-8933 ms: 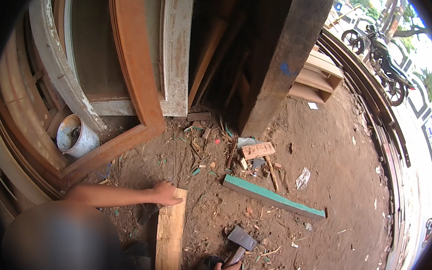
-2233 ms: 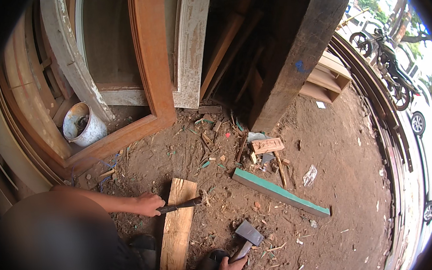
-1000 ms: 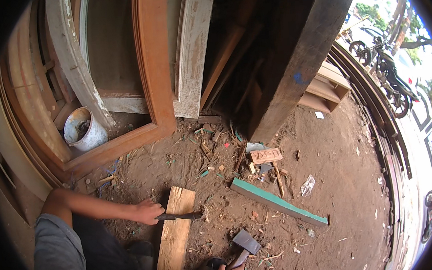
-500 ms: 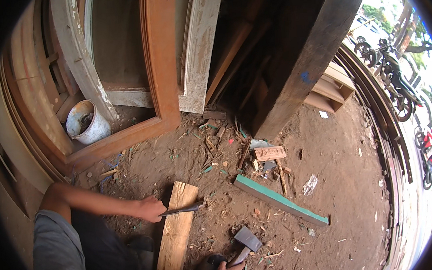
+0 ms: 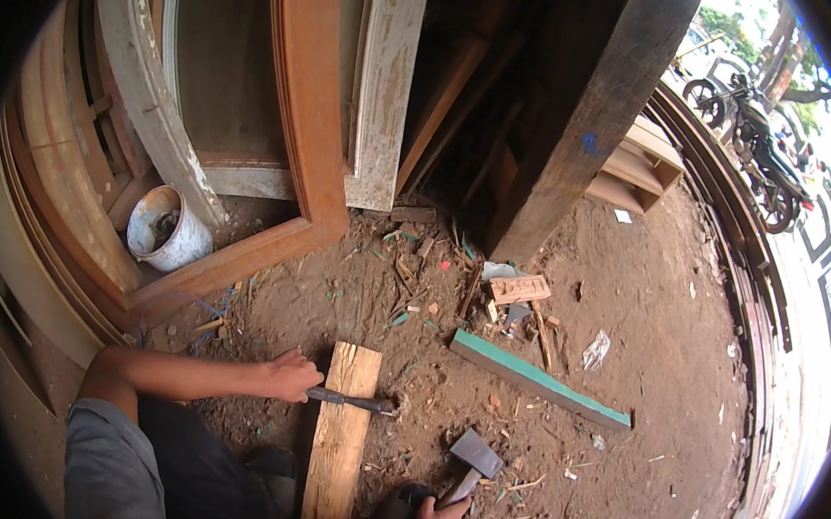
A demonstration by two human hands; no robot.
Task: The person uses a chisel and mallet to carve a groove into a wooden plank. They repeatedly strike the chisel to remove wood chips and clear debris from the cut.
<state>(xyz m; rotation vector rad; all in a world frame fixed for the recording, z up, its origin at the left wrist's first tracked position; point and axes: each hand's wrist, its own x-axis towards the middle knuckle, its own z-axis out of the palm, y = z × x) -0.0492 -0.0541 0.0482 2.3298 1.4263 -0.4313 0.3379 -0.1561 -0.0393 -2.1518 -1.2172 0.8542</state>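
The left hand (image 5: pixel 291 377) is closing around the handle of one dark chisel (image 5: pixel 350 400), whose shaft is lying across the upper part of one pale plank (image 5: pixel 339 445), with its tip reaching just past the plank's right edge onto the dirt. The plank is lying flat on the ground, running from near the hand down toward the lower edge of the view. The right hand (image 5: pixel 441 517) is gripping the handle of one hammer (image 5: pixel 471 458) (its flat grey head is resting on the soil, up and to the right of the fingers, well apart from the chisel).

To the right of the plank, one long strip of wood with a green edge (image 5: pixel 537 381) is lying slantwise on the ground. Above it, one small carved wooden block (image 5: pixel 519 288) is sitting among scattered chips. One white bucket (image 5: pixel 166 227) is standing at the upper left beside one brown door frame (image 5: pixel 313 142). One motorcycle (image 5: pixel 755 139) is standing far off at the upper right.
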